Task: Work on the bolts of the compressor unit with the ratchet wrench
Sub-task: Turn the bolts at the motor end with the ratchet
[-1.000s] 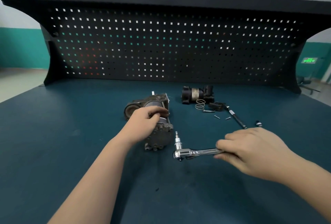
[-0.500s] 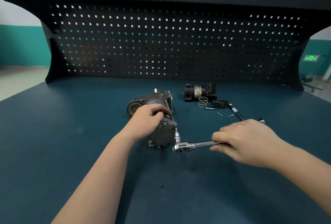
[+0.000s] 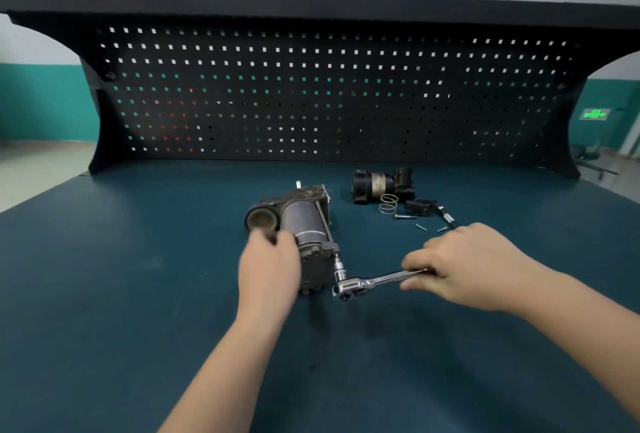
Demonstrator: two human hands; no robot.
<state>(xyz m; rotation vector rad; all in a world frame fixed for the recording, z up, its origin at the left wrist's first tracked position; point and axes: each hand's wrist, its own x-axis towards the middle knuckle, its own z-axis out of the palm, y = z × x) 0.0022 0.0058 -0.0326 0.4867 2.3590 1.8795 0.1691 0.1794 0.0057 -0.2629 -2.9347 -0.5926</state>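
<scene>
Ratchet wrench [image 3: 372, 282] in right grip [image 3: 474, 268]

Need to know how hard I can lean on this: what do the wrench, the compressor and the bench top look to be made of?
Wrench: polished, probably chromed steel; bright mirror glints along handle and head.
Compressor: looks like cast metal, dull grey-brown and grimy, with a smoother dark cylinder; the alloy cannot be told.
Bench top: matte dark teal sheet, perhaps a rubber or vinyl mat; no shine, faint scuffs.

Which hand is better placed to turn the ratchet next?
Right. The right hand grips the ratchet wrench, whose bit points into the compressor unit; the left hand is beside the unit.
</scene>
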